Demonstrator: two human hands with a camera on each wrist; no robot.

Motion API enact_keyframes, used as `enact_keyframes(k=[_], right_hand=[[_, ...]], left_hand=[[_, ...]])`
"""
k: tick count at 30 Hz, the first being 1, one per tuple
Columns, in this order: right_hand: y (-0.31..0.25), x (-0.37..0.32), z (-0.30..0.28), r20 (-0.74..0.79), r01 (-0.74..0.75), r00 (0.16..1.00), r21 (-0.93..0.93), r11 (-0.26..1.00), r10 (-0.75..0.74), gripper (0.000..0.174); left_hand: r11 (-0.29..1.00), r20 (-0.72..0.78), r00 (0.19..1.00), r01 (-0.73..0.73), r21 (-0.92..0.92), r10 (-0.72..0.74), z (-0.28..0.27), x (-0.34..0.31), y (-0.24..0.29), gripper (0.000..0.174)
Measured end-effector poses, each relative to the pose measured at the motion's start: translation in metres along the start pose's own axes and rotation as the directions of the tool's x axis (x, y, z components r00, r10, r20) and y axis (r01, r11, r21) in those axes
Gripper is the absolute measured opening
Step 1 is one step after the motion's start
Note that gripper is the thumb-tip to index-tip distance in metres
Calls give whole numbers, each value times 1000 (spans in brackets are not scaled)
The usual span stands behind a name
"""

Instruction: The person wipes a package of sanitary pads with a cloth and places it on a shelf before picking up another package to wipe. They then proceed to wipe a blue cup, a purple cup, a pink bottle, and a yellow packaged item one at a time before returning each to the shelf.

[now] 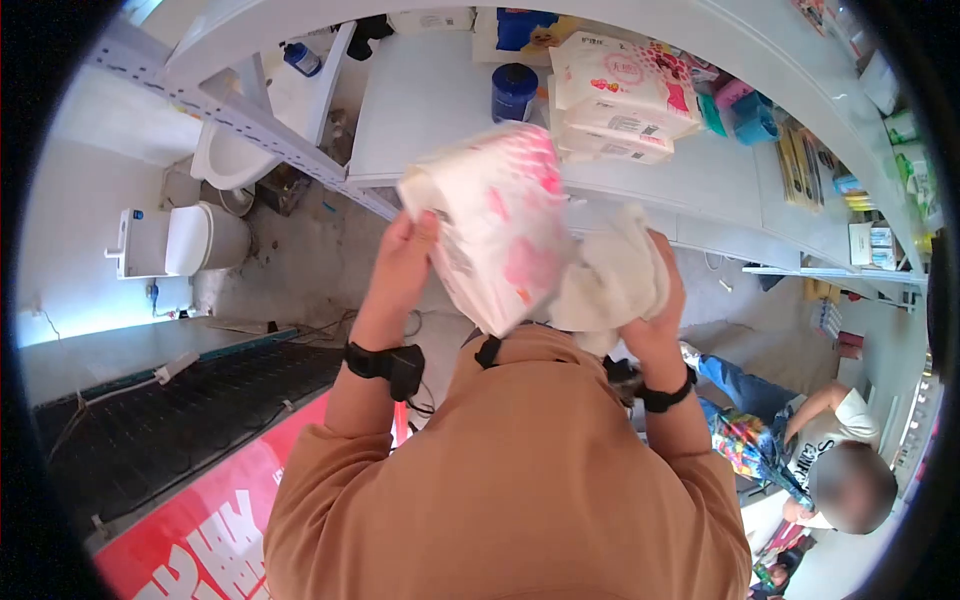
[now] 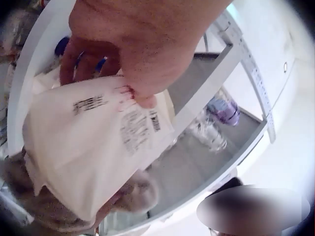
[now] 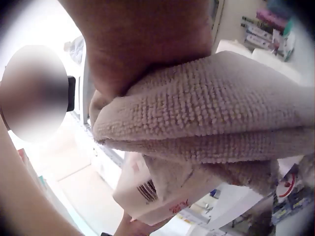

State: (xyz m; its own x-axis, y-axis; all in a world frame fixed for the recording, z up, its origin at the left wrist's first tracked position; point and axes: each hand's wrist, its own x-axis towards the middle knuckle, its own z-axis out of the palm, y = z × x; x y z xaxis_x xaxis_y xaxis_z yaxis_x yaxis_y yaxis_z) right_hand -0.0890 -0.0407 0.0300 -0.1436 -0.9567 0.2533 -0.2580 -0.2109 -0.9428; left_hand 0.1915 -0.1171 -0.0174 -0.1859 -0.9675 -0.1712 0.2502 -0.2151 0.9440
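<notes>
My left hand (image 1: 402, 262) grips the side of a soft white package (image 1: 495, 225) with pink print, holding it tilted in front of the shelf. In the left wrist view, the thumb presses on the package's face (image 2: 83, 142), which carries a barcode and small print, while the fingers go behind it. My right hand (image 1: 668, 300) holds a bunched beige cloth (image 1: 612, 285) beside the package's lower right side. The right wrist view shows the cloth's (image 3: 182, 103) nubby terry weave in folds, hiding most of the right fingers; the package overlaps below it.
On the white shelf (image 1: 415, 110) stand a dark blue container (image 1: 514, 93) and a stack of similar pink-and-white packages (image 1: 625, 85). A blue cup (image 1: 754, 118) is farther right. Left are a sink (image 1: 228, 155) and a toilet (image 1: 205, 240). A person (image 1: 840, 440) is at the lower right.
</notes>
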Motion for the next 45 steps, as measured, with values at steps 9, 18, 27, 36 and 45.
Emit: enact_keyframes(k=[9,18,27,36,45], right_hand=[[-6,-9,29,41,253,968,-150,956,-249,65],[-1,13,-21,-21,421,874,-465,779,-485,60],[-26,-14,-39,169,548,829,-436,714,-533,62],[-8,18,-56,-182,190,954,-251,949,-239,62],[-40,-11,-45,437,700,700,-259,666,-565,55]], left_hand=[[918,241,964,-7,-395,111,51,-19,-12,65],[951,552,799,306,-33,-238,84,-10,-38,73],[822,436,879,388,-417,-194,133,-8,-23,66],[863,438,892,309,-400,-116,139,-34,-22,56],[644,392,913,370,-670,-116,137,-45,3,63]])
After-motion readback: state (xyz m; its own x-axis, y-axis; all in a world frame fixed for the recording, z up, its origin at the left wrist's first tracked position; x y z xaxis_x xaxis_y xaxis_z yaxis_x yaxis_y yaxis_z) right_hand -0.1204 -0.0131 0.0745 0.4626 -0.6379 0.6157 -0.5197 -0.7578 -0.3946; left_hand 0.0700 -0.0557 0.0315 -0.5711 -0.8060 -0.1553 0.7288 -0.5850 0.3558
